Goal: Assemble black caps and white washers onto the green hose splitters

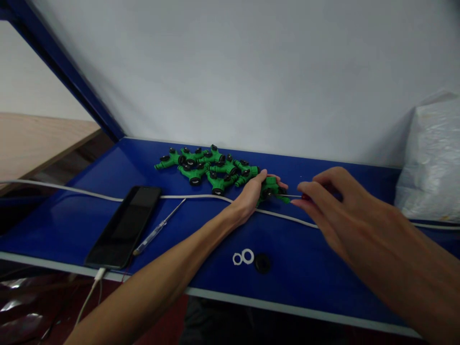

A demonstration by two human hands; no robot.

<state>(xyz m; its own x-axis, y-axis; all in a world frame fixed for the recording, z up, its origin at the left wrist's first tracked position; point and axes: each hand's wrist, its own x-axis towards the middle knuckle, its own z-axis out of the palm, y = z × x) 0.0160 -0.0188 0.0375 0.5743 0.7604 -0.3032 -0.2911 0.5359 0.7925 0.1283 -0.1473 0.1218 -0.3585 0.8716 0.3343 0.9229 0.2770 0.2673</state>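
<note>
My left hand [251,194] is wrapped round a green and black Y-shaped hose splitter [270,183], partly covered by the fingers. Gripped in my right hand [347,218] is a screwdriver [292,196]; its thin metal shaft points left and meets the splitter near a dark part. Most of the red handle is hidden by the fingers. Just left of my left hand, several similar hose splitters [196,173] lie in a group. Nearer the front edge are a small white ring [234,259], a larger white ring [243,256] and a black ring [257,263].
A black phone [124,227] with a charging cable [94,285] lies at the left. Beside it rests a clear-handled screwdriver [153,235]. A white cord [194,196] crosses the blue table [305,278], passing under my arms. A plastic-wrapped bundle [433,163] stands at the right.
</note>
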